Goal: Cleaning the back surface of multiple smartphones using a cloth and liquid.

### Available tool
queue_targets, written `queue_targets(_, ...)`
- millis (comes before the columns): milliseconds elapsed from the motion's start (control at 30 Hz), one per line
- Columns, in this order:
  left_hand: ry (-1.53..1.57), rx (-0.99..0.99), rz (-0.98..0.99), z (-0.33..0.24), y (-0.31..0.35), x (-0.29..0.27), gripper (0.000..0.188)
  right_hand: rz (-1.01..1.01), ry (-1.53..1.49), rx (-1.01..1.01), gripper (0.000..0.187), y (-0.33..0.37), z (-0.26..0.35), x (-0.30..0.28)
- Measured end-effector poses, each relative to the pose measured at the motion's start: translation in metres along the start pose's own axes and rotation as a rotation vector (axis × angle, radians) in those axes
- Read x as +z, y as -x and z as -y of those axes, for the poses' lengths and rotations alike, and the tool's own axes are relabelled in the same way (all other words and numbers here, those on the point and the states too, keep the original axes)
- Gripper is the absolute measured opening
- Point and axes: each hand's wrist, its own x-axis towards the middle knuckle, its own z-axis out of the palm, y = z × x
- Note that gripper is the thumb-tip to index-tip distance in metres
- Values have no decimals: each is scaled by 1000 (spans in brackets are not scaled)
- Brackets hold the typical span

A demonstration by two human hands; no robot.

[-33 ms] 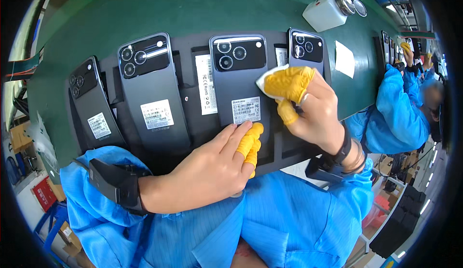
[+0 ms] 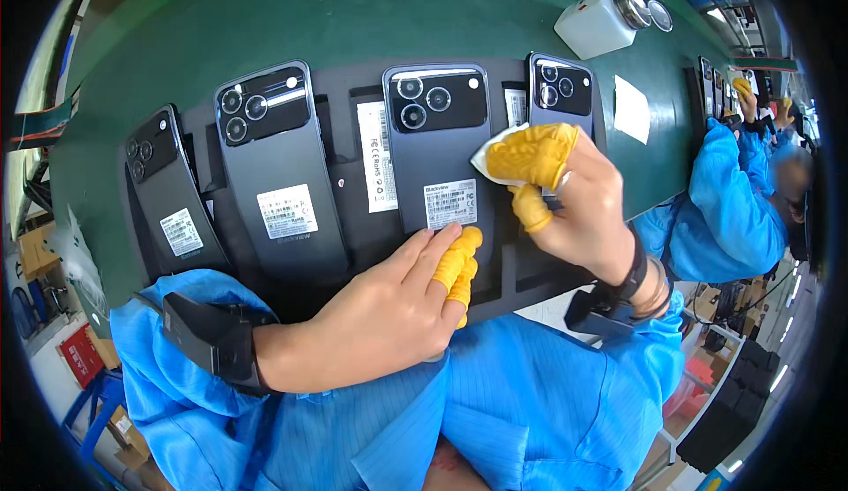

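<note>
My left hand [image 2: 380, 305] lies over the near end of a dark grey smartphone [image 2: 433, 154], its fingers stretched out on the back just below a white label [image 2: 450, 204]. Yellow finger cots cover some of its fingers. At the phone's right edge, my right hand [image 2: 579, 195] pinches a folded white wipe [image 2: 488, 162] between finger and thumb, both in yellow cots. The wipe's tip is beside the phone's back; whether it touches is unclear. Another phone [image 2: 562, 92] lies partly behind my right hand. Two more phones, one [image 2: 276, 164] nearer and one [image 2: 172, 182] further left, lie back up.
The phones lie in a black tray [image 2: 353, 80] with recesses on a green mat [image 2: 380, 14]. Far right stand a white bottle [image 2: 594, 25] with its metal lid open and a white paper piece [image 2: 632, 109]. A co-worker in blue sleeves [image 2: 720, 208] sits to the right.
My right hand, with the wipe, has shifted very slightly toward me and to the right. My left hand and the phones look the same.
</note>
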Motion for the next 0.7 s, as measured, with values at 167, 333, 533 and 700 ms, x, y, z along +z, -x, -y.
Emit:
queue_targets(167,6,-8,20,-1,-1,-2,27,-147,-13,45,22,-19,-26,-12)
queue_targets(333,-17,14,46,-1,-2,-2,23,-265,170,-168,24,-45,-37,10)
queue_targets(533,-17,-20,31,-2,-1,0,23,-73,176,-217,20,-42,-41,7)
queue_targets(700,-11,-14,19,-2,-2,1,23,-101,183,-144,24,-44,-44,0)
